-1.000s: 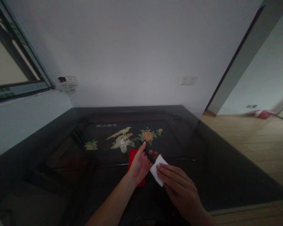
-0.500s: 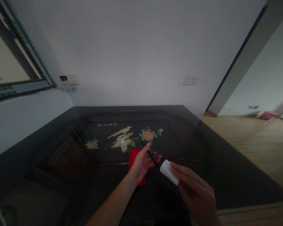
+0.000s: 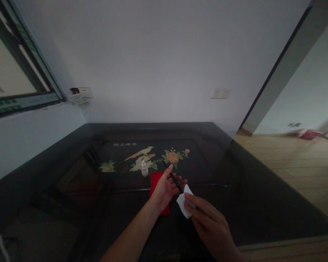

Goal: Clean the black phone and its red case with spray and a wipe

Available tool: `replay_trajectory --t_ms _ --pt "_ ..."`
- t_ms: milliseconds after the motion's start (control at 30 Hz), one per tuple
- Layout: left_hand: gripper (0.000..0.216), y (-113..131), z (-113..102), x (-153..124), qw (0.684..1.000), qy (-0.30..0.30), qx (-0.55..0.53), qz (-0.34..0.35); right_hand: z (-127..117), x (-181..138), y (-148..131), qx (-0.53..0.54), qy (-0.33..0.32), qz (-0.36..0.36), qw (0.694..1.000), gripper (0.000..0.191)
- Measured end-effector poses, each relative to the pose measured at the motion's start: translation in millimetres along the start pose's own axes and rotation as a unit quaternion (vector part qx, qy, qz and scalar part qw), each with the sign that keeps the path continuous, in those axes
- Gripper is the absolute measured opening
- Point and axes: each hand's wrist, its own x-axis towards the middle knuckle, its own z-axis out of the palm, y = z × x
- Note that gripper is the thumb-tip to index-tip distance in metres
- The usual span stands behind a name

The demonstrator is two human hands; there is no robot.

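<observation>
My left hand (image 3: 164,190) holds a thin black stick (image 3: 175,181) between thumb and fingers, palm turned up. The stick slants from the far left down toward my right hand (image 3: 207,220). That hand pinches a folded white tissue (image 3: 184,204) around the stick's near end, which the tissue hides. Below my left hand, partly covered by it, a flat red case (image 3: 156,179) lies on the glossy black table (image 3: 112,214). Just beyond the case stands a small clear bottle (image 3: 144,169) with a whitish cap.
The tabletop carries an inlaid bird (image 3: 140,153) and flower (image 3: 172,157) picture. A pale wall (image 3: 153,72) with sockets (image 3: 220,94) rises behind the table. A window (image 3: 16,65) is at the left. Pale cable (image 3: 1,245) shows at lower left, wooden floor (image 3: 281,156) at right.
My right hand has moved left with the tissue, up along the stick toward my left hand. The tissue is now more crumpled. My left hand stays in nearly the same place.
</observation>
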Motion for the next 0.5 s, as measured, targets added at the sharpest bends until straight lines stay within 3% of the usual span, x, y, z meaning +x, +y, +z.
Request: replay_trajectory --t_ms 267,500 --pt "0.038 3 1 -2 1.000 0.011 0.005 0.009 -4 -24 13 0.005 -0.051 0.061 0.997 0.040" --pt "0.037 1 0 -2 0.999 -0.002 0.034 0.008 -20 -15 24 0.073 -0.009 0.194 0.978 0.022"
